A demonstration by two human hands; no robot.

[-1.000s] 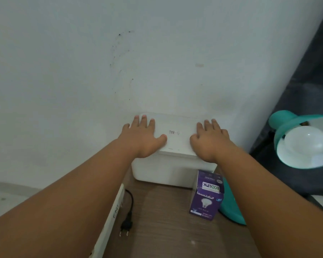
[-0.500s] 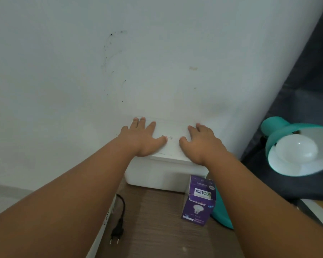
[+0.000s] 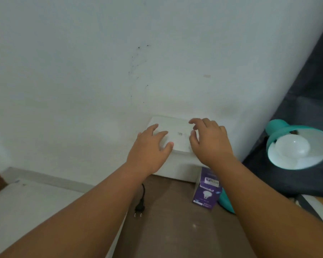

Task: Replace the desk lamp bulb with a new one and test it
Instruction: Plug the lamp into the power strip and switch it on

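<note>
A teal desk lamp (image 3: 279, 131) leans in from the right, its shade facing me with a white bulb (image 3: 292, 148) inside. Its teal base (image 3: 226, 202) is partly hidden behind my right forearm. A purple bulb box (image 3: 206, 190) stands upright on the wooden desk beside that base. The lamp's black plug (image 3: 139, 209) lies loose on the desk. My left hand (image 3: 149, 149) and my right hand (image 3: 208, 142) hover over a white box (image 3: 177, 138) against the wall, fingers spread and slightly lifted, holding nothing.
The brown desk (image 3: 166, 229) runs toward me between my forearms. A white wall (image 3: 119, 62) stands close behind the white box. Dark fabric (image 3: 305, 90) fills the right side. A white surface (image 3: 26, 211) lies lower at the left.
Both hands were flat on the white box; now the fingers have lifted off and curled a little. The view has shifted, so the lamp and box sit lower and further right.
</note>
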